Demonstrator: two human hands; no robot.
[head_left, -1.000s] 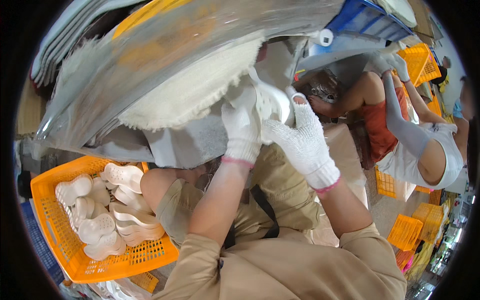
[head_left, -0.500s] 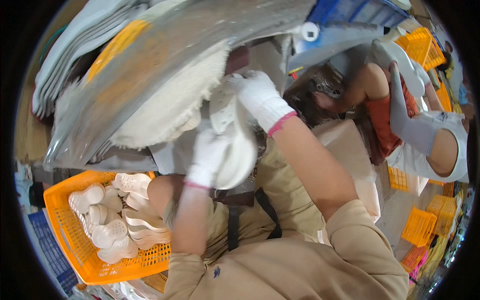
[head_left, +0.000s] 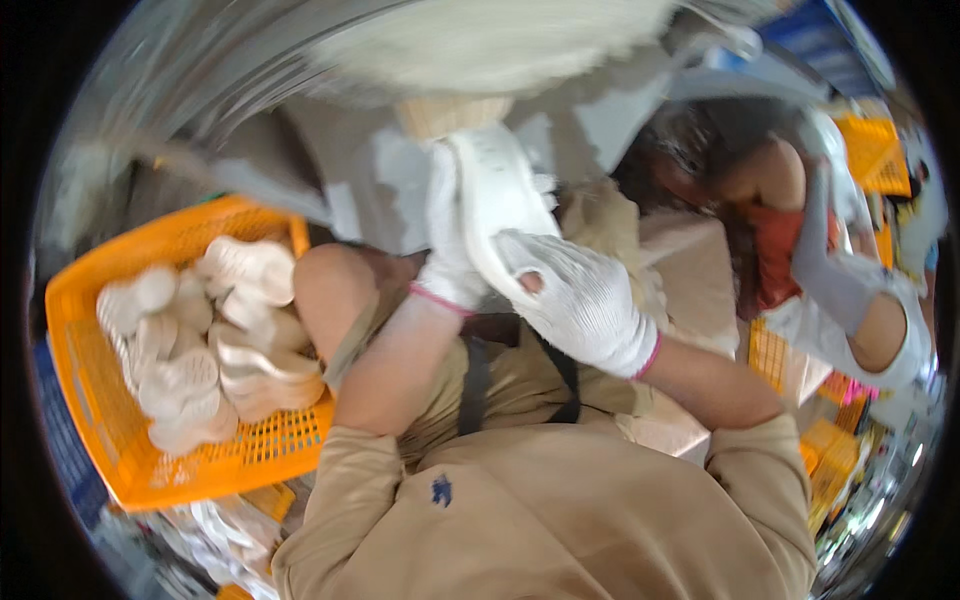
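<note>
Workshop background [head_left: 885, 490], one orange basket [head_left: 80, 335] of pale clogs [head_left: 185, 380] at left, two gloved hands [head_left: 585, 305] clamped on one white shoe [head_left: 492, 190]

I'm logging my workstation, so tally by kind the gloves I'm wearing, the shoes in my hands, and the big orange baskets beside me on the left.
White gloves: 2
Held white shoe: 1
Big orange basket: 1
Total: 4
The basket's heaped shoes overlap too much to count.

There are two gloves [head_left: 590, 300], one held clog [head_left: 495, 195], and at least six more clogs [head_left: 180, 385] in one basket [head_left: 135, 487].
</note>
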